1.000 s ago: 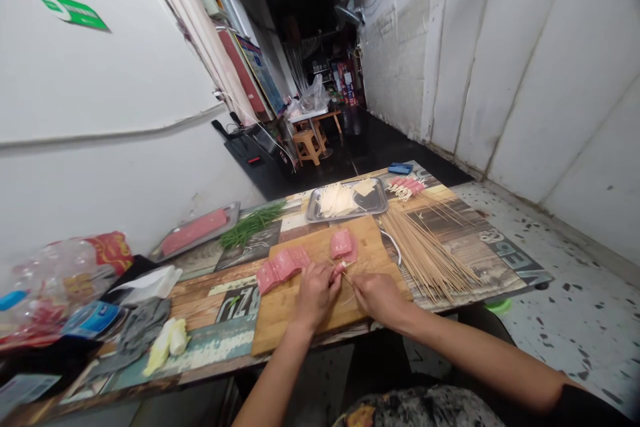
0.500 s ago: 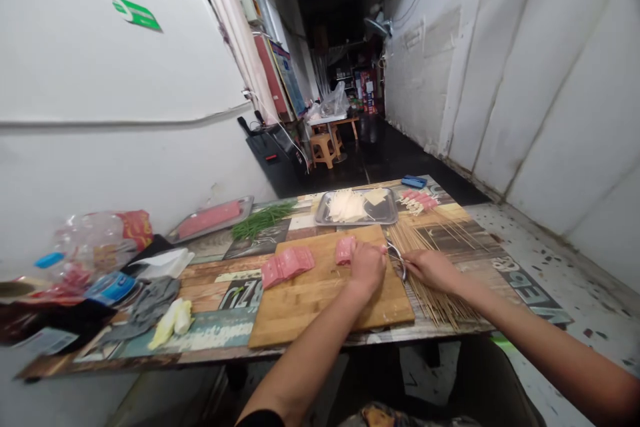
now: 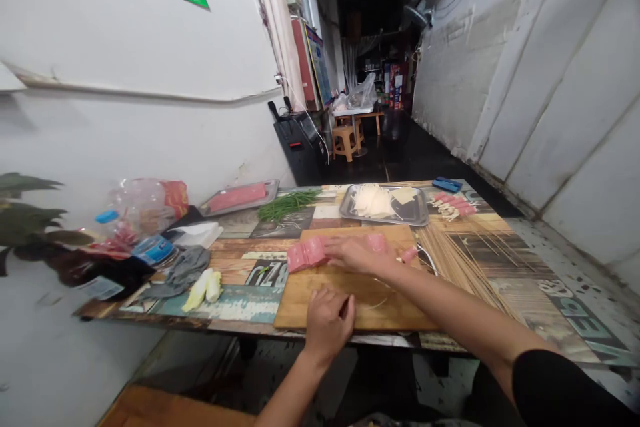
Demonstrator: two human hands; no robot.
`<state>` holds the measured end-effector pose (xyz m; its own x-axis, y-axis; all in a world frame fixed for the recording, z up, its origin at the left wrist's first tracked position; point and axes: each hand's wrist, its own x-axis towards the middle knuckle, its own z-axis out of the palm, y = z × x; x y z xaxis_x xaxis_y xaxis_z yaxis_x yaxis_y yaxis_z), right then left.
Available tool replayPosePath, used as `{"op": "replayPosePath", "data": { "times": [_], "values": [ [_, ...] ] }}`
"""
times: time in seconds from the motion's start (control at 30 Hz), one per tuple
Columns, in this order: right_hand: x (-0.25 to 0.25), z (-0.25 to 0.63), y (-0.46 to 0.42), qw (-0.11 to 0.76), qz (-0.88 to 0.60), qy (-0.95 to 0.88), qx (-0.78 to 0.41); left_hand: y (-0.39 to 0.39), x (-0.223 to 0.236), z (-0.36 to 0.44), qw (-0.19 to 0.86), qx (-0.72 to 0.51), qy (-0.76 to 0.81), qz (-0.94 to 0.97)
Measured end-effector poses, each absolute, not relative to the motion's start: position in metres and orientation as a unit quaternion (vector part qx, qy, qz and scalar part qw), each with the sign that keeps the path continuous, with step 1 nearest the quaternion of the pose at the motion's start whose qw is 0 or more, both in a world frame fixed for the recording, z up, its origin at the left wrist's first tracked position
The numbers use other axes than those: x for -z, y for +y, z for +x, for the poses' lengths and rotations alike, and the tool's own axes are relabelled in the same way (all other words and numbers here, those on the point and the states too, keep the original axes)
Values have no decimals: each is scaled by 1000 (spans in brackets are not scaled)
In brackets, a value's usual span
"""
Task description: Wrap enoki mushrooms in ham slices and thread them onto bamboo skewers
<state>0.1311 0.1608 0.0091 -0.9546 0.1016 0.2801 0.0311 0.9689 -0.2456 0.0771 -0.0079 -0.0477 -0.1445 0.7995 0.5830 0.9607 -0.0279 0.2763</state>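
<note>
On the wooden cutting board (image 3: 295,310), my right hand (image 3: 353,255) reaches across with outstretched fingers. Its fingertips touch the right end of a row of pink meat slices (image 3: 306,253). Another pink slice (image 3: 377,243) lies behind that wrist, partly covered. My left hand (image 3: 329,320) rests at the board's near edge, fingers curled in; whatever they hold, if anything, is hidden. A small pink meat roll (image 3: 409,255) sits at the board's right edge, beside a white curved strip (image 3: 429,260).
Thin wooden skewers (image 3: 460,267) lie right of the board. Behind it stand a metal tray (image 3: 417,213) with pale strips, green stalks (image 3: 287,205) and a meat tray (image 3: 273,190). Filled skewers (image 3: 453,205) lie far right. Pale leaves (image 3: 203,288), a grey cloth (image 3: 185,270) and bottles occupy the left.
My right hand has left the skewers and crossed left to the meat slices. My left hand has drawn back from the right-hand slice to the near edge. The view has turned left.
</note>
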Motion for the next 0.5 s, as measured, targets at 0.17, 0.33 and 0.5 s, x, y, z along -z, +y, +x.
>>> {"op": "replayPosePath", "data": {
  "times": [0.17, 0.33, 0.5],
  "values": [
    [-1, 94, 161, 123, -34, -987, -94, -18, 54, 55, 63, 399, -685, -606],
    [-5, 87, 168, 83, 14, -995, -54, -18, 55, 55, 45, 401, -682, -610],
    [-7, 83, 159, 52, 51, -997, 5, -19, 55, 54, 25, 405, -688, -602]
  ]
}}
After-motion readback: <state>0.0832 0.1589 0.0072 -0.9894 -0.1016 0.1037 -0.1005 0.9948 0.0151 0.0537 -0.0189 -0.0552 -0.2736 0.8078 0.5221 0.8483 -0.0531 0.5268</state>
